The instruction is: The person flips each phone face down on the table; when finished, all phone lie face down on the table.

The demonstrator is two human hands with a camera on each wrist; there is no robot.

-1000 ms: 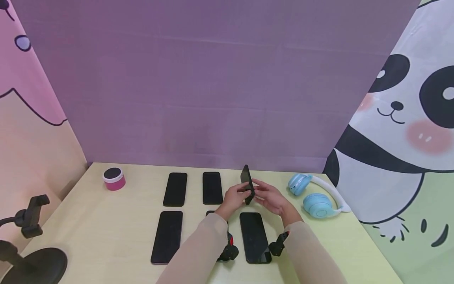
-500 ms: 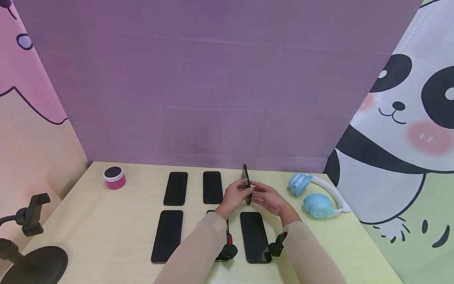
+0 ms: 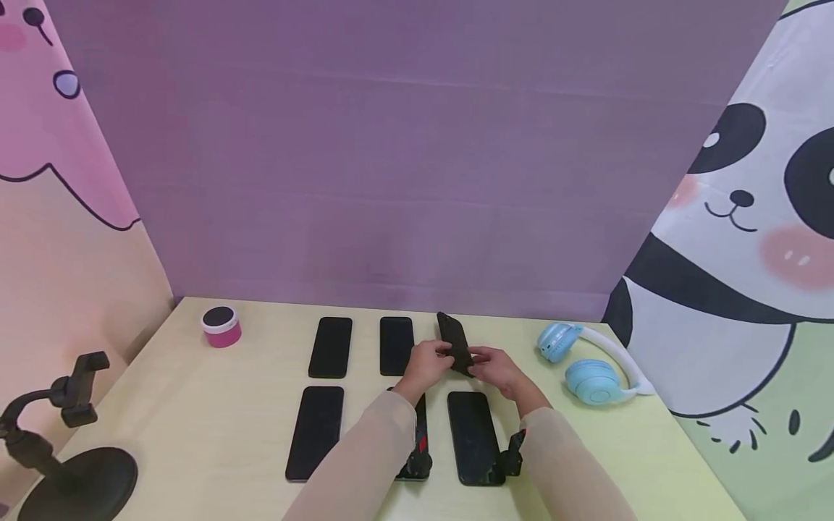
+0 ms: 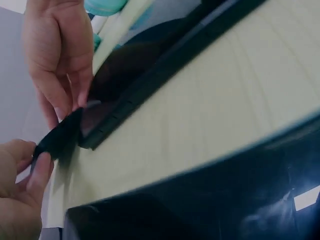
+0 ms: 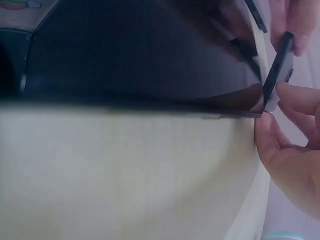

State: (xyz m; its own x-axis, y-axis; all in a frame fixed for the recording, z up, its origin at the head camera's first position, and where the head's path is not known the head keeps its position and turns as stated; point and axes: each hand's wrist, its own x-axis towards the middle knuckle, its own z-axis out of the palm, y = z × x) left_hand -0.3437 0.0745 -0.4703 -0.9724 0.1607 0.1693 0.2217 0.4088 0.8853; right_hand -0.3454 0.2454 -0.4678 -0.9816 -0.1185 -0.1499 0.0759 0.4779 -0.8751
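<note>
A dark smartphone (image 3: 455,343) is tilted at the back right of the phone group, between both hands. My left hand (image 3: 426,367) pinches its left side with thumb and fingers. On the opposite side my right hand (image 3: 503,373) holds its lower right edge between thumb and fingers, seen closer in the right wrist view, where the phone (image 5: 280,65) appears edge-on. Around the hands lie several more black phones, screens up: back left (image 3: 330,347), back middle (image 3: 396,344), front left (image 3: 315,433) and front right (image 3: 472,438). A front middle phone (image 3: 420,416) is mostly hidden under my left forearm.
Light blue and white headphones (image 3: 596,380) lie right of the hands on the pale wooden table (image 3: 215,412). A pink jar (image 3: 222,333) with a black top stands back left. A black phone stand (image 3: 81,481) occupies the front left. A purple cloth backs the table.
The phone in my hands has turned from nearly edge-on to tilted, with a broad dark face showing. Both hands have shifted slightly with it, and the head view has moved a little.
</note>
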